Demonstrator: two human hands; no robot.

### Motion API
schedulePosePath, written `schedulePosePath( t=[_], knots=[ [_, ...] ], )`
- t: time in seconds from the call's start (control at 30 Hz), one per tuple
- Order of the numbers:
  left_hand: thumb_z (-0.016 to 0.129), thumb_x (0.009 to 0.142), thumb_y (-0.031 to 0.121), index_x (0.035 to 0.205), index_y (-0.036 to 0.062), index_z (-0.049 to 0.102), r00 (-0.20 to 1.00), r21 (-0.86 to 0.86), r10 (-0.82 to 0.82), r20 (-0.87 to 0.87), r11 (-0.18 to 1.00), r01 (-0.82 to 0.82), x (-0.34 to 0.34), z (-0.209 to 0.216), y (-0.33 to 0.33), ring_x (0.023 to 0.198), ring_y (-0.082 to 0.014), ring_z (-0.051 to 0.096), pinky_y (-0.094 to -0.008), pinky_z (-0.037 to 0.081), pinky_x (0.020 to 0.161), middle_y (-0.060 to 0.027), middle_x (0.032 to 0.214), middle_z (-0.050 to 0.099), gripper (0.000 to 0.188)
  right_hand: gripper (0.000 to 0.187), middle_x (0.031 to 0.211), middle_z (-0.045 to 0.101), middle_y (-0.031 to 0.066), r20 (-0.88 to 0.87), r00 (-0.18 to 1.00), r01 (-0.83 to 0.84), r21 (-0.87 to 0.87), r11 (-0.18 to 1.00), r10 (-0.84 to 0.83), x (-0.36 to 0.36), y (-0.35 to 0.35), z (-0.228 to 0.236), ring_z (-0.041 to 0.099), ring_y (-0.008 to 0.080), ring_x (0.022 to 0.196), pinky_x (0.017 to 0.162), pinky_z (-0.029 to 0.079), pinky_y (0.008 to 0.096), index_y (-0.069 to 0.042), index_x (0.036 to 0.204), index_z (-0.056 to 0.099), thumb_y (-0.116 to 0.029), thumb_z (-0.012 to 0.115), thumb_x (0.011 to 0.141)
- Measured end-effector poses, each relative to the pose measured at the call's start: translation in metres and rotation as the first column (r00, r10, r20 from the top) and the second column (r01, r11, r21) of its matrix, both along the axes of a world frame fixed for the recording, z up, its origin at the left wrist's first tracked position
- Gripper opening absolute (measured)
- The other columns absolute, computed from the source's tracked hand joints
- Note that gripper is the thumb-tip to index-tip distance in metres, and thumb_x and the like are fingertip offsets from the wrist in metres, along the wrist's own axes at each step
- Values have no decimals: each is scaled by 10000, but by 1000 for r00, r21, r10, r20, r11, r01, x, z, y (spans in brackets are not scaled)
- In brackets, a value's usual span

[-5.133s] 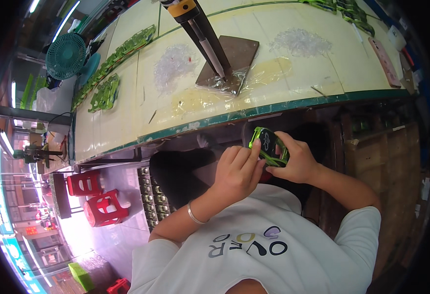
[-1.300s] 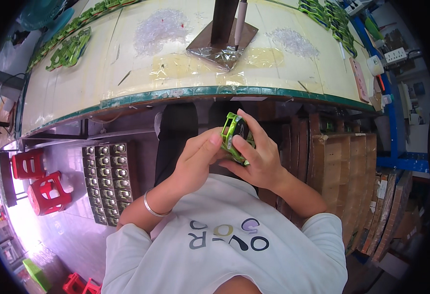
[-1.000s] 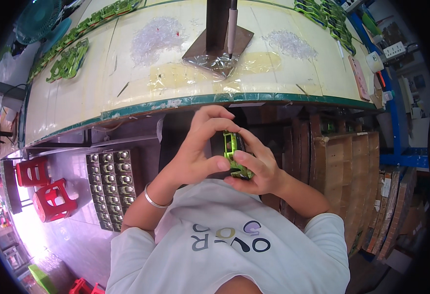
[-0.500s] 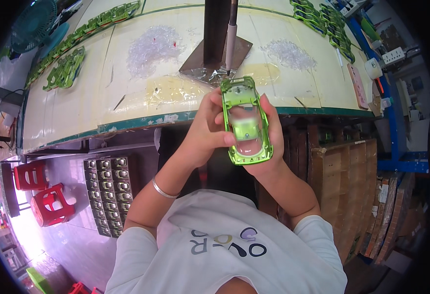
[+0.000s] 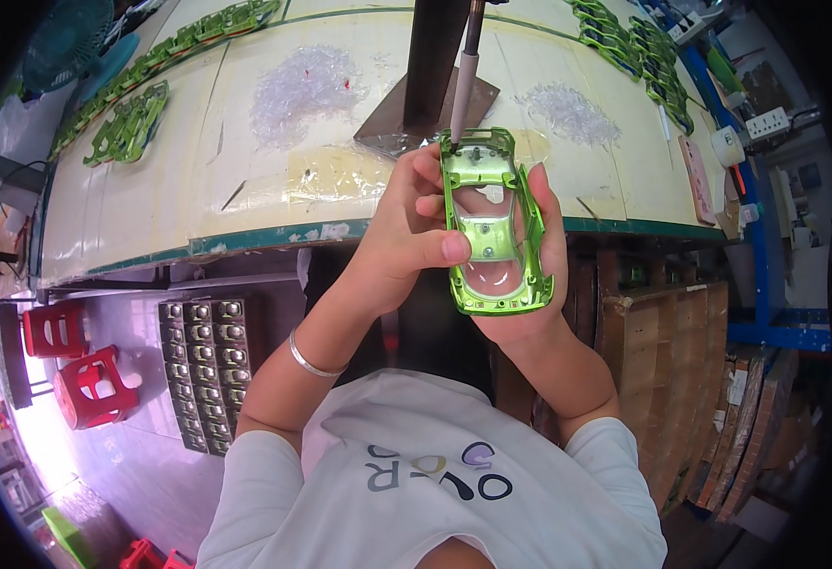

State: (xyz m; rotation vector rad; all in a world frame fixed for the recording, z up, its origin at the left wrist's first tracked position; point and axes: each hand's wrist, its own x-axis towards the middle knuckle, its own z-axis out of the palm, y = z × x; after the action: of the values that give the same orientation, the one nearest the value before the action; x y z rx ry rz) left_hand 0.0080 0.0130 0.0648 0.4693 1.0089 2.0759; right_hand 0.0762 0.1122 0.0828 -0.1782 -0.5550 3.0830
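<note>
A green toy car body shell is held over the table's front edge, its hollow inside facing up and showing clear window parts. My left hand grips its left side, the thumb lying on the inner rim. Around the right side curl the fingers of my right hand, its palm under the near end. A pen-shaped tool like a soldering iron, grey-handled and dark-tipped, hangs upright by a metal post. Its tip meets the shell's far left corner; whether they touch, I cannot tell.
Heaps of small clear plastic pieces lie left and right of the post's base plate. Green car shells line the table's far left and right. A pink phone lies at right. Below are a compartment tray and red stools.
Both hands have carried the shell slightly right and away from me, bringing its far left corner to the tool's tip. The view has shifted a little.
</note>
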Motion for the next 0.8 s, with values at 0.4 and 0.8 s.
schedulePosePath(
  t=[0.4,0.8],
  knots=[
    [746,562,402,1215,-4,271,997,-103,9,-75,995,-17,0,0,2,1026,-176,469,-279,382,876,-96,1098,446,903,673,1164,473,203,-96,995,-16,-71,997,9,4,3,4,527,265,1001,877,404,323,46,1218,348,-523,283,864],
    [726,639,269,1200,-40,207,999,-135,26,27,991,-22,0,16,7,754,-135,499,-247,438,572,-103,974,462,825,492,1009,564,104,6,984,170,208,963,-175,7,2,7,540,205,875,683,436,315,-61,1099,492,-467,331,873]
  ],
)
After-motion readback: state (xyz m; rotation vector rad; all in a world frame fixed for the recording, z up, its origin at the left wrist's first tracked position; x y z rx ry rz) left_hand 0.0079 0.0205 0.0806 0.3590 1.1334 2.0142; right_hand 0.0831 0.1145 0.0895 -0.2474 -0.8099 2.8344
